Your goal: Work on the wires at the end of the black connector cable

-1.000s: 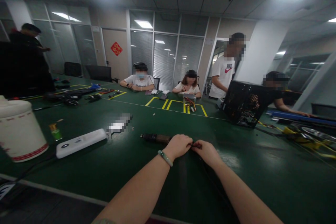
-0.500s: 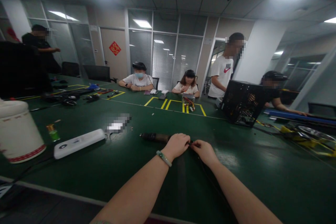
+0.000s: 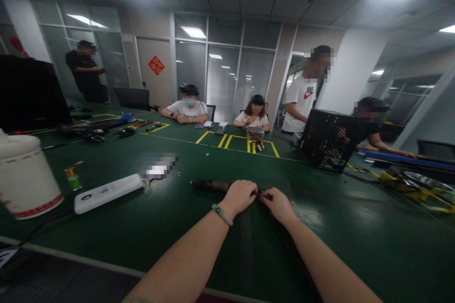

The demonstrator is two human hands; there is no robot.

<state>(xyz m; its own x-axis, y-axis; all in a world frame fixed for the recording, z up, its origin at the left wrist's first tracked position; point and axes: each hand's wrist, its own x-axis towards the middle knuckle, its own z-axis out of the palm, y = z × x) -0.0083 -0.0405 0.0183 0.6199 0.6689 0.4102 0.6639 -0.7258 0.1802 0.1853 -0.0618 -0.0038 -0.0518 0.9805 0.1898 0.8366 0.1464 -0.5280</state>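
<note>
A dark electric screwdriver (image 3: pixel 209 185) lies along the green table with its narrow tip to the left. My left hand (image 3: pixel 241 195), wearing a jade-coloured bangle, closes over its rear part from above. Just to the right, my right hand (image 3: pixel 279 203) pinches the connector end of a black cable (image 3: pixel 289 241) between thumb and fingers. That end is close to the back of the screwdriver, and a small dark piece shows between the two hands. Whether the connector is seated in the tool I cannot tell. The cable runs down beneath my right forearm toward the near edge.
A white power strip (image 3: pixel 108 194), a small green bottle (image 3: pixel 73 179) and a white canister (image 3: pixel 26 180) stand at left. A black computer case (image 3: pixel 327 139) is at back right, near a yellow-framed part (image 3: pixel 419 187). Several people are around the table.
My right hand has shifted slightly to the right, widening the small gap to my left hand, which stays put on the screwdriver. A person at the far left has moved rightward.
</note>
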